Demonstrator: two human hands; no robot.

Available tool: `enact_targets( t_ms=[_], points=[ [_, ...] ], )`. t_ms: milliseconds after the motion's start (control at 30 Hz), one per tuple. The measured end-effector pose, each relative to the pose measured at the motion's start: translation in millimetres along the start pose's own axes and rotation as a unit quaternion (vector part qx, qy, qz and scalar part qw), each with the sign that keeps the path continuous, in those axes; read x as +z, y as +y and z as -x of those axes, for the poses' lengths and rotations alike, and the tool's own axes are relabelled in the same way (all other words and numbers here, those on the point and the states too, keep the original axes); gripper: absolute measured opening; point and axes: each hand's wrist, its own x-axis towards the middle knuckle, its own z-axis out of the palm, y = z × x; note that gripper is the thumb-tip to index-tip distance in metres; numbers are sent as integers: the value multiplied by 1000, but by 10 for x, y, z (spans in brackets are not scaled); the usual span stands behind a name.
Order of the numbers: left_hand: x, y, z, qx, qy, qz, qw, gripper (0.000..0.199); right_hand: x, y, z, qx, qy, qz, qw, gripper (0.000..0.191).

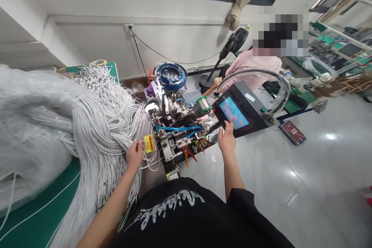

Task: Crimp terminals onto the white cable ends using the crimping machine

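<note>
My right hand point(227, 140) is at the lower edge of a touchscreen point(234, 112) on a black control box. Its fingers reach toward the blue display, thumb apart, nothing held. Contact with the glass is hard to tell. My left hand point(135, 156) has its fingers closed together beside a yellow label with a red arrow point(149, 143). Whatever is between those fingertips is too small to make out. Thin white cables point(95, 143) lie in a thick bundle to its left, and a few loop beneath it. Ahead, between both hands, stands a benchtop machine point(177, 124) with blue air tubes.
A blue vibratory bowl point(170, 76) of small metal parts sits behind the machine. A wire spool point(204, 104) and red-handled pliers point(190, 154) are around it. Clear plastic wrap point(31, 131) covers cables at left. A fan point(238, 40) and a person in pink point(252, 66) are beyond.
</note>
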Motion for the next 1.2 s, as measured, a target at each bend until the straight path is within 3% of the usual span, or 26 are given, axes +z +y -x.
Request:
enact_targets(
  t_ms=[133,267,400,567,800,967,1133,1200],
  points=[
    [-92,146,-193,-12,40,-19,999,34,-16,44,-37,34,8,24,999,46],
    [-127,152,-256,11,81,-53,995,36,4,13,-103,33,18,10,999,44],
    [-103,84,-217,20,55,-59,997,38,9,-16,-266,3,5,-3,1000,42],
    [-78,17,-136,-8,37,1,999,41,-33,-81,-393,32,4,-2,999,43],
    [-113,135,-228,-58,14,-8,998,32,8,-172,-71,-30,3,-117,993,45],
    [199,239,-647,-21,-47,-84,995,23,233,-167,298,-45,-33,-181,982,46],
    [586,93,-1091,-44,-96,-170,980,19,409,-129,507,-59,-98,-210,971,39],
    [667,17,-1208,-19,-119,-175,977,22,441,-83,525,-46,-112,-212,970,38]
  ],
)
